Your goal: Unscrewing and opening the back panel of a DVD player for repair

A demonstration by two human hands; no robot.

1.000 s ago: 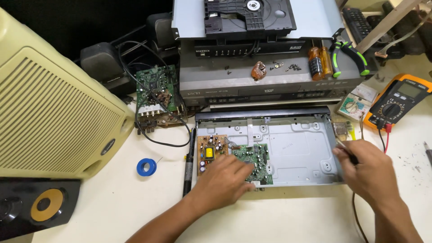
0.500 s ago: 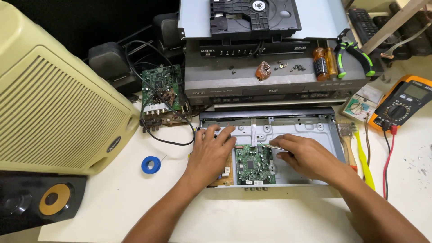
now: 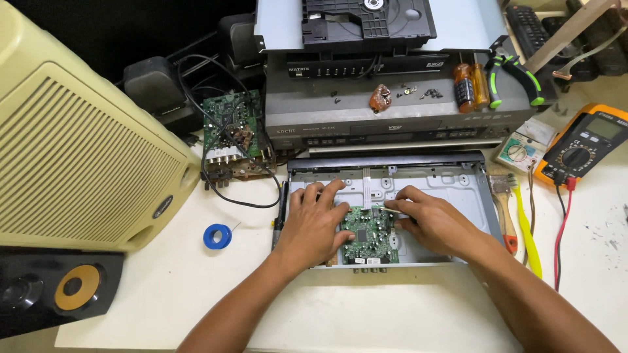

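Note:
An opened grey metal player chassis [image 3: 451, 180] lies on the white table with a green circuit board [image 3: 366, 238] at its front edge. My left hand [image 3: 314, 222] lies flat with spread fingers on the chassis's left side, covering the brown board there and touching the green board's left edge. My right hand [image 3: 435, 219] pinches the end of a pale flat ribbon cable [image 3: 367, 183] just above the green board's top right corner.
A black soldering iron [image 3: 281, 209] and blue solder roll [image 3: 216, 235] lie to the left. A brush [image 3: 502, 196], yellow tool [image 3: 523, 222] and orange multimeter [image 3: 582, 147] sit right. Stacked players [image 3: 392, 114], a loose green board [image 3: 232, 127] and a beige speaker [image 3: 78, 144] surround them.
My right hand came from the chassis's right edge to the ribbon cable above the green board. My left hand slid up and left, uncovering the green board.

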